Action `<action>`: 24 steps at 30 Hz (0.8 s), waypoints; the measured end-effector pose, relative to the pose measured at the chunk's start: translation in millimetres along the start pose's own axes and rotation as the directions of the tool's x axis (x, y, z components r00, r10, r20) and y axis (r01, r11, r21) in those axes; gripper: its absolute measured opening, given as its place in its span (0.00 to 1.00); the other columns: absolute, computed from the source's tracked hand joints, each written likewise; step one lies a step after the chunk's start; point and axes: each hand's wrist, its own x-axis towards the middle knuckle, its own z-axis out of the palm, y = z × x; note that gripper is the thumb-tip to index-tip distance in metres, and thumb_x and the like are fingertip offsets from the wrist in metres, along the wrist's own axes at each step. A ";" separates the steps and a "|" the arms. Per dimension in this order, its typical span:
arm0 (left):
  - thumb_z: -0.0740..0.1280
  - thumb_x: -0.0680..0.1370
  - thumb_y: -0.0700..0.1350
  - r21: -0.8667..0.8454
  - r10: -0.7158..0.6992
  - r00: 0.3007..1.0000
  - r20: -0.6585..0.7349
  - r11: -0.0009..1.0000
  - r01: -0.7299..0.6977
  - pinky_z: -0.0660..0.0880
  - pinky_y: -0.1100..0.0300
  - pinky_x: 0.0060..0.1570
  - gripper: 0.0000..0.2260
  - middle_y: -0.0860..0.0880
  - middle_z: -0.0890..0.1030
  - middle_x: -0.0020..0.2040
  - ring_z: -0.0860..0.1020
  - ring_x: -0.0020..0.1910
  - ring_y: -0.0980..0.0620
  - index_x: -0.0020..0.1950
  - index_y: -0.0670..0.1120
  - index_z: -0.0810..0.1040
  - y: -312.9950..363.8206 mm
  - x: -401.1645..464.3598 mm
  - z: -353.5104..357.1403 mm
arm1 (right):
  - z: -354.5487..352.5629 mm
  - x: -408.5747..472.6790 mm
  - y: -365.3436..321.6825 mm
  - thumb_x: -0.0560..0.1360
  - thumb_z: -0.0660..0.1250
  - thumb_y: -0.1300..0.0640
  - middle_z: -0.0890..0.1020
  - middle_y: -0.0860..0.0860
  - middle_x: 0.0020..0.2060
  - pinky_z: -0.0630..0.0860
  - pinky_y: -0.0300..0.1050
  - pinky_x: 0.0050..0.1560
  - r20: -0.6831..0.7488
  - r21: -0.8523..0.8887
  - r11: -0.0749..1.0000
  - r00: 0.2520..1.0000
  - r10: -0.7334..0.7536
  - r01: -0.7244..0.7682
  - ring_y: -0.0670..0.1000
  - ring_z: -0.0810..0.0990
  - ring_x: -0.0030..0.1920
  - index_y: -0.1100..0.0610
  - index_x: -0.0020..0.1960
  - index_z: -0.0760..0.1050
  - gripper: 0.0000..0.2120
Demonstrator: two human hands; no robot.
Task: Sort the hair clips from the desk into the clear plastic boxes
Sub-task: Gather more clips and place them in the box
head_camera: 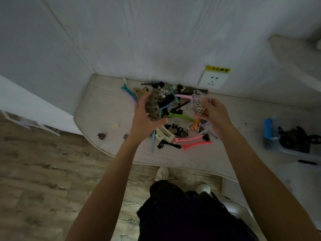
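A heap of mixed hair clips (175, 122) in many colours lies on the pale desk (107, 105) against the wall. My left hand (145, 119) grips a large brown speckled claw clip (153, 106) above the heap's left side. My right hand (214, 112) holds a small clear plastic container (198, 101) with several small silver clips inside, above the heap's right side. A clear plastic box with a blue end (286, 136) stands at the right of the desk and holds black claw clips.
A wall socket (212, 80) with a yellow label sits just behind the heap. Two small brown clips (101, 136) and a cream one (115, 126) lie apart on the desk's left. A black pen-like object (306, 162) lies near the box. Wooden floor and my feet show below.
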 end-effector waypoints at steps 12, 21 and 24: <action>0.75 0.65 0.58 0.195 0.384 0.774 0.504 0.822 -0.535 0.73 0.57 0.53 0.40 0.46 0.70 0.62 0.75 0.55 0.48 0.72 0.52 0.60 149.3 -30.2 220.4 | -243.6 -86.2 6.5 0.76 0.62 0.66 0.78 0.55 0.48 0.81 0.37 0.37 -0.471 0.068 0.975 0.868 -0.156 0.212 0.51 0.79 0.45 0.56 0.51 0.72 0.07; 0.72 0.66 0.62 0.491 0.258 0.730 0.634 0.594 -0.637 0.71 0.49 0.55 0.41 0.41 0.69 0.63 0.69 0.60 0.40 0.72 0.50 0.57 188.7 -25.5 358.2 | -337.6 -75.0 10.8 0.73 0.66 0.64 0.79 0.52 0.46 0.76 0.28 0.39 -0.515 -0.290 0.936 0.792 -0.328 0.199 0.37 0.78 0.41 0.56 0.52 0.75 0.09; 0.71 0.68 0.60 0.383 0.231 0.734 0.639 0.731 -0.564 0.68 0.49 0.59 0.40 0.41 0.65 0.66 0.66 0.63 0.41 0.74 0.51 0.55 187.0 -34.8 386.2 | -350.0 -71.5 11.5 0.73 0.66 0.63 0.80 0.54 0.48 0.77 0.42 0.48 -0.490 -0.472 0.865 0.766 -0.416 0.168 0.45 0.79 0.46 0.59 0.54 0.76 0.10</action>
